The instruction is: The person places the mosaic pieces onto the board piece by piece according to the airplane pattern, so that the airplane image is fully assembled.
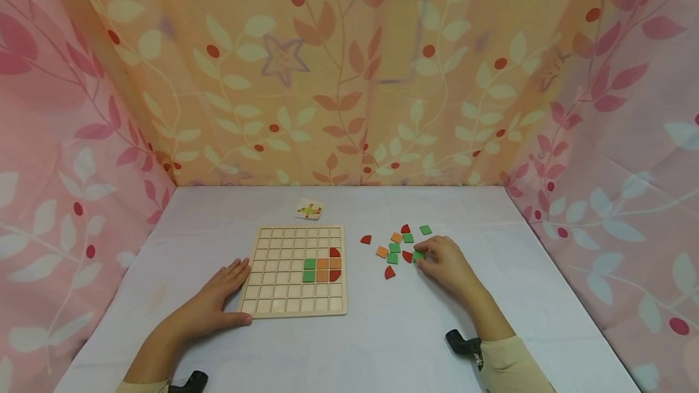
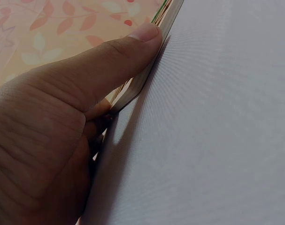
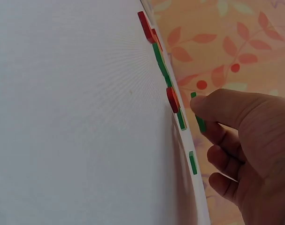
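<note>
- Right hand (image 1: 450, 264) is pinching a green square (image 1: 418, 256) over the desk (image 1: 382, 344), out beyond the grid board's (image 1: 277, 276) right edge!
- Left hand (image 1: 215, 296) is lying spread, fingers along the board's left edge, thumb touching its near-left corner.

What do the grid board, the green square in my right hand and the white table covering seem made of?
Grid board: probably bare wood, matte, given its pale tan colour. Green square: painted wood or plastic; its smooth, even colour leaves that open. White table covering: likely matte cloth, from its fine texture.
</note>
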### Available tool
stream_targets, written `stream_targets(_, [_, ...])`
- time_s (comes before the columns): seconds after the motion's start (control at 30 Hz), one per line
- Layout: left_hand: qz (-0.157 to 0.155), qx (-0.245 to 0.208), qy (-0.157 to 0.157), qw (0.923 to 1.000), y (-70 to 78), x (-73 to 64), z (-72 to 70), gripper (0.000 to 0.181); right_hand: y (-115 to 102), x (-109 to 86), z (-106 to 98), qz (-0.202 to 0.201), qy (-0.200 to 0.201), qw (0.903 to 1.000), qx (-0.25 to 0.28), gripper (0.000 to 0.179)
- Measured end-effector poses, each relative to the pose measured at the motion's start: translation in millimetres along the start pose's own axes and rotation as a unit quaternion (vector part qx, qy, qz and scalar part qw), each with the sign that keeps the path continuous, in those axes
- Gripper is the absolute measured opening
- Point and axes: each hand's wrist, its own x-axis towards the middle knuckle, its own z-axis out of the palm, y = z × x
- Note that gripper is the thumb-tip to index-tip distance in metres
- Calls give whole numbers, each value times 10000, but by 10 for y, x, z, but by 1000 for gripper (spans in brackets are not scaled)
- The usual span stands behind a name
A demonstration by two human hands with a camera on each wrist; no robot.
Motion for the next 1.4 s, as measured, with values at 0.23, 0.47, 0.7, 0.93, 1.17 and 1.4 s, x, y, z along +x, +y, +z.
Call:
stream_targets(0.23, [-28, -41, -13, 10000, 6, -16, -6, 116, -130, -10, -72, 90, 105, 9995, 279, 29])
stream_targets(0.47, [-100, -48, -58, 9999, 21, 4, -17, 116, -263, 58, -130, -553, 524, 9970, 123, 29])
stream_targets(0.7, [-87, -24, -83, 9999, 18, 5, -7, 117, -450, 112, -144, -701, 446, 9958, 392, 30])
stream_targets(0.93, [-123, -38, -77, 9999, 20, 9, -8, 118, -657, 232, -91, -816, 233, 9947, 587, 29])
stream_targets(1.17, [-106, -83, -84, 9999, 34, 6, -20, 117, -926, 357, 6, -1050, 141, 9915, 761, 26])
stream_targets(1.4, [-113, -57, -94, 9999, 32, 7, -20, 117, -1146, 473, 145, -1224, 23, 9899, 720, 26])
